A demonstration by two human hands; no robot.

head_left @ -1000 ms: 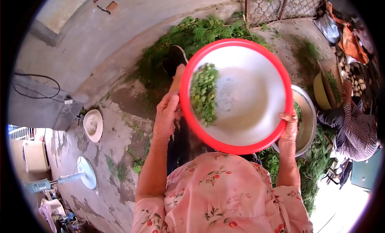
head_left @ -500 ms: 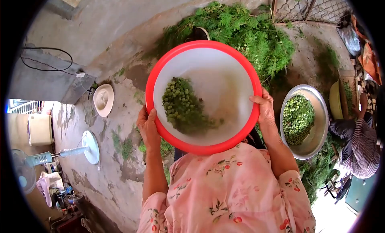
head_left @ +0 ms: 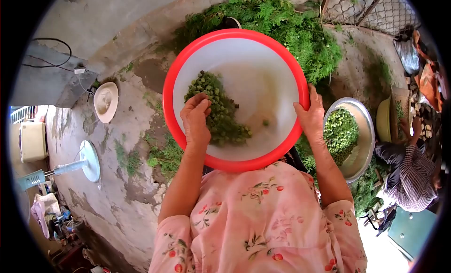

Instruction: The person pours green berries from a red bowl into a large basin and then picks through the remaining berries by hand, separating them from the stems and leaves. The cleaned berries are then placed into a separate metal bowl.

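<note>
A white basin with a red rim (head_left: 282, 153) is in front of my body, tilted a little. Inside, a heap of small green berry-like cones (head_left: 218, 101) gathers on the left, with brownish sediment or murky water to the right. My left hand (head_left: 196, 120) reaches over the left rim to the heap's edge. Its fingers are curled together against the cones; what they pinch, if anything, is hidden. On the right, my right hand (head_left: 312, 114) grips the rim, thumb on the inner side and fingers outside.
A metal bowl (head_left: 365, 146) of green cones stands at the right, near a seated person (head_left: 413, 172) and a yellow-green basin (head_left: 384, 120). Cut green branches (head_left: 291, 33) lie beyond the red rim. A straw hat (head_left: 106, 102) and a standing fan (head_left: 89, 160) are on the left.
My left hand has let go of the left rim and moved inside to the cones. My right hand stays on the rim. The basin has shifted slightly away from my body.
</note>
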